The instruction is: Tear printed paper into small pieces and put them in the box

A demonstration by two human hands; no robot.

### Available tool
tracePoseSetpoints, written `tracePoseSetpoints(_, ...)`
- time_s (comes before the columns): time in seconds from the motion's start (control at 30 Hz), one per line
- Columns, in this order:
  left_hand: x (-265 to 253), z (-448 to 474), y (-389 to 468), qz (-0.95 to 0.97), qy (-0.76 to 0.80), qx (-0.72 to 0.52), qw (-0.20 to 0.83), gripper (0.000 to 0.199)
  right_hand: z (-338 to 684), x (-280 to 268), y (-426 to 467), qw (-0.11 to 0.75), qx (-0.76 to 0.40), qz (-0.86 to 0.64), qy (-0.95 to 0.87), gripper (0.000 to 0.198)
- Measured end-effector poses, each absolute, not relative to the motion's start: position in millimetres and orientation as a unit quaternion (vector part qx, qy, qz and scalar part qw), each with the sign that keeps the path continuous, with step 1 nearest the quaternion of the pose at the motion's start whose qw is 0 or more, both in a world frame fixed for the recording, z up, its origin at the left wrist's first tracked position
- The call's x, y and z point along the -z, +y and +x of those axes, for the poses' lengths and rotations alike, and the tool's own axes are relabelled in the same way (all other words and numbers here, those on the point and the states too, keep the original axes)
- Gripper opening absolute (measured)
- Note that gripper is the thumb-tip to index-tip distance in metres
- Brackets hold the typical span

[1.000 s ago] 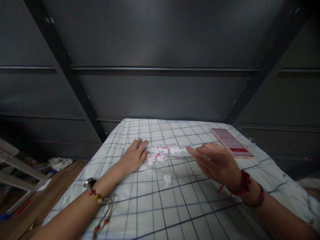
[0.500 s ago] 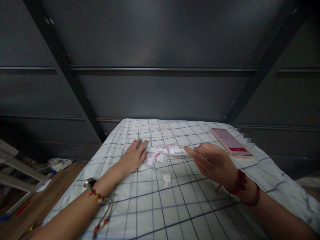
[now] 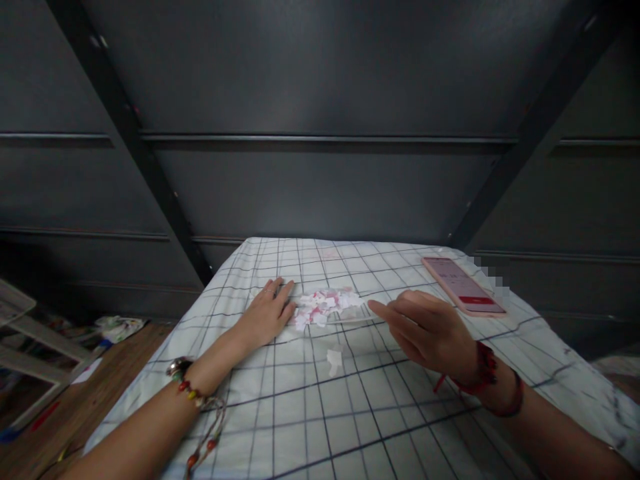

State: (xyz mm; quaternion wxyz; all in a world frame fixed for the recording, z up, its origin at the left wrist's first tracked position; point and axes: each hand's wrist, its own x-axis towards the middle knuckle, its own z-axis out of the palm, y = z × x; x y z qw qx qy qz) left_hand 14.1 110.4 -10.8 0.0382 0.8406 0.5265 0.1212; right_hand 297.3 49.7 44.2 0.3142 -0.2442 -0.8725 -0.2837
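My left hand (image 3: 271,311) lies flat on the checked cloth with its fingers spread, its thumb at the left edge of a heap of torn pink and white paper scraps (image 3: 325,307). My right hand (image 3: 425,327) is on the other side of the heap, its thumb and forefinger closed on the right end of a thin clear strip (image 3: 353,320). This strip runs along the near edge of the scraps; whether it is tape or a stiff strip I cannot tell. Nearer to me lies a loose white scrap (image 3: 335,361).
A phone (image 3: 465,287) with a pink edge and lit screen rests beyond my right hand. The white checked cloth (image 3: 345,420) covers the table. Dark panels (image 3: 320,193) rise behind it. At the left, a pale frame (image 3: 40,353) stands on the wooden floor (image 3: 105,393).
The clear strip has moved towards me, from across the scraps to their near edge. My right hand has shifted slightly nearer; my left hand has stayed in place.
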Motion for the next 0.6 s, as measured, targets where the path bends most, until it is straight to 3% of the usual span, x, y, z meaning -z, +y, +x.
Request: tracePoseSetpoints(0.6,4.1,17.5,107.5,0.836,0.539,-0.095,0.045,0.053,288.1,-48.5,44.3,0.305,0.334,-0.204,-0.868,0.027)
